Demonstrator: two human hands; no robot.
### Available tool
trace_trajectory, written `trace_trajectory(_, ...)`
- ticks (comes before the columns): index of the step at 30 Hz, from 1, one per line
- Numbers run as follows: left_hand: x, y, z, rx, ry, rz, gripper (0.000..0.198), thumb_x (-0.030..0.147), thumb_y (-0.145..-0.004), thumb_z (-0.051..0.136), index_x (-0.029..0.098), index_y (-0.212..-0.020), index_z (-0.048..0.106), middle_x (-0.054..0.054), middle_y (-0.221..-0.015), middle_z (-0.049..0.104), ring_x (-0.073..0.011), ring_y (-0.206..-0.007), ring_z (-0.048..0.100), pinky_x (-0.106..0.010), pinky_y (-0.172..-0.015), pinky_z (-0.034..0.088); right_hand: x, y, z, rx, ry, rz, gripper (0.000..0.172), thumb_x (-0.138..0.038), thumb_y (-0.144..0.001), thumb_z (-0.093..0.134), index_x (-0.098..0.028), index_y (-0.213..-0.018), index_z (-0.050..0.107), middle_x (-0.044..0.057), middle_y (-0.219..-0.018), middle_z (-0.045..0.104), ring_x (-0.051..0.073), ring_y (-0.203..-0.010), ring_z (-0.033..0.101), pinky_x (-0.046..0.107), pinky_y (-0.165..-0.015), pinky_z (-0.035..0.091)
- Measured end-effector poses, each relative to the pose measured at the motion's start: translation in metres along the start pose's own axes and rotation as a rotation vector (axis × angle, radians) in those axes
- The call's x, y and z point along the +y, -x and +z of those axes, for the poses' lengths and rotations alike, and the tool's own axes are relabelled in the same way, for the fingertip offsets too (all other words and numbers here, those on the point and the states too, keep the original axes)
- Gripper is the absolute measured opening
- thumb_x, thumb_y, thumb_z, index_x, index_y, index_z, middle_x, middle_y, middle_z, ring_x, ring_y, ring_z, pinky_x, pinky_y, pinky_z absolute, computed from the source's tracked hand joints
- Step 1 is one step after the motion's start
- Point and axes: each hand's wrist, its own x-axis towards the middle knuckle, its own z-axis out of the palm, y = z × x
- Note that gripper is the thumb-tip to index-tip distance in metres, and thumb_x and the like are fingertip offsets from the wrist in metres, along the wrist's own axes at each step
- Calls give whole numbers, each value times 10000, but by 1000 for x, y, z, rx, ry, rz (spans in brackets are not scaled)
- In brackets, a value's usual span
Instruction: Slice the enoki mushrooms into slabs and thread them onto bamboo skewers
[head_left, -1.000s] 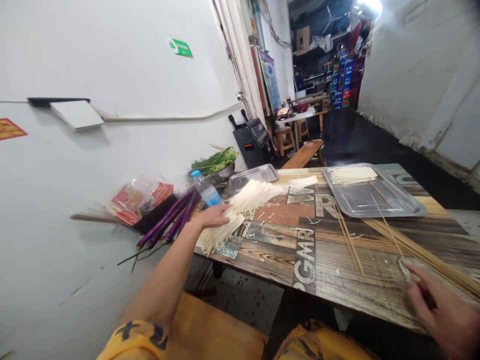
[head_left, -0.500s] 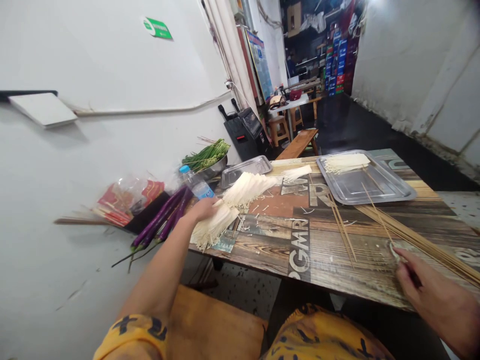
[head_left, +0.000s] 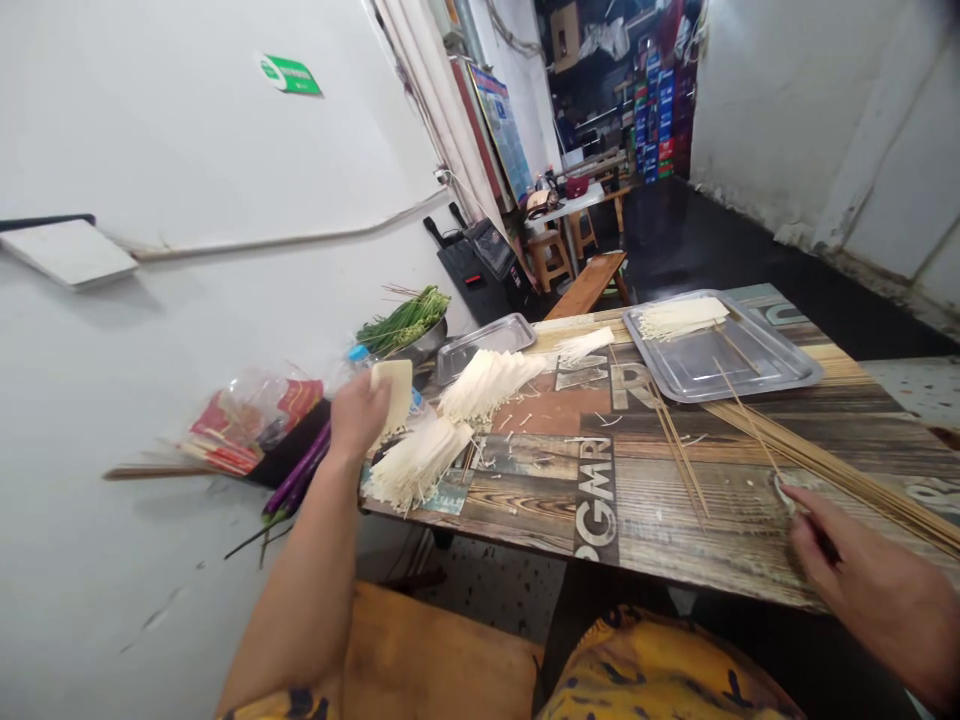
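My left hand point(head_left: 358, 415) is closed on a flat bunch of enoki mushrooms point(head_left: 394, 390), raised above the table's left end. Just below and to the right of it lie a loose enoki pile point(head_left: 421, 462) and a larger fanned enoki pile point(head_left: 491, 382). At the table's front right, my right hand point(head_left: 870, 575) pinches a thin bamboo skewer point(head_left: 746, 412) that points up and away. Something small and whitish shows at its fingertips; I cannot make out what. Loose skewers point(head_left: 681, 455) lie left of this hand, and a longer skewer bundle point(head_left: 840, 480) runs beyond it.
A metal tray point(head_left: 780, 370) holds enoki at the back right; another tray point(head_left: 457, 362) stands at the back left. Eggplants point(head_left: 296, 485), a partly hidden water bottle point(head_left: 420, 405) and a bowl of greens point(head_left: 431, 340) crowd the wall side. Mushroom scraps dot the table point(head_left: 525, 495).
My left hand has lifted a bunch of enoki off the near pile and moved it up and left. The right hand keeps its hold on the skewer. The view has shifted slightly.
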Motion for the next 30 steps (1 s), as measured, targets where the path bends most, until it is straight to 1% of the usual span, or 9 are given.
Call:
trace_trajectory(3,29,6,-5,58,285,-2,415,463,-822,447,140,-976,659,-73,-849,693,-232,-790,640,-326,-733,495,-6,-4,-7,61,30,-124,381,-308,-912,375,-121,-1104,646,126,-887,732,223,-624,672,324,-545,465)
trace_trajectory(8,83,26,19,-105,756,-45,474,494,-798,515,110,-1048,633,-70,-871,701,-196,-732,637,-295,-660,509,-14,-7,-16,44,-27,-88,357,-264,-916,387,-97,-1084,654,105,-857,736,199,-620,676,289,-568,471)
trace_trajectory(10,104,39,33,-95,714,-9,450,472,-817,505,103,-1038,636,-80,-873,701,-200,-745,636,-300,-680,504,-15,-7,-17,41,-60,-66,352,-254,-916,385,-98,-1081,654,104,-885,736,194,-656,685,280,-604,484)
trace_trajectory(14,152,78,63,-28,337,206,327,311,-891,429,130,-1074,631,-92,-876,700,-214,-786,640,-317,-750,483,-16,-8,-16,61,-86,-73,326,-230,-912,402,-100,-1082,649,110,-934,731,185,-700,690,266,-652,498)
trace_trajectory(17,189,113,84,-69,199,427,344,154,-893,385,157,-1185,567,-96,-965,692,-202,-848,639,-302,-784,476,-18,-7,-17,162,-134,-124,298,-217,-905,430,-96,-1076,643,104,-898,733,172,-662,680,254,-633,493)
trace_trajectory(19,207,132,94,-139,143,556,348,110,-883,380,144,-1180,558,-107,-972,681,-212,-892,630,-319,-814,476,-20,-3,-21,168,-182,-137,281,-200,-902,444,-98,-1082,635,93,-895,733,159,-635,671,246,-611,483)
trace_trajectory(23,219,146,91,-332,74,754,351,107,-827,460,121,-1164,555,-151,-1119,633,-254,-1075,573,-390,-939,439,-23,13,-34,48,-219,-129,287,-187,-909,440,-107,-1124,613,83,-923,729,146,-635,663,241,-598,460)
trace_trajectory(27,208,131,73,-516,73,844,473,198,-788,539,175,-1259,510,-136,-1337,524,-281,-1268,449,-509,-1084,285,-21,20,-44,-76,-87,-122,317,-201,-909,429,-113,-1164,595,69,-815,723,166,-610,648,259,-557,411)
trace_trajectory(30,199,114,70,-613,98,903,666,370,-776,592,212,-1389,384,-129,-1494,331,-316,-1390,263,-588,-1111,157,-21,13,-50,-177,17,-132,308,-213,-891,450,-132,-1147,599,51,-713,702,179,-563,627,266,-505,344)
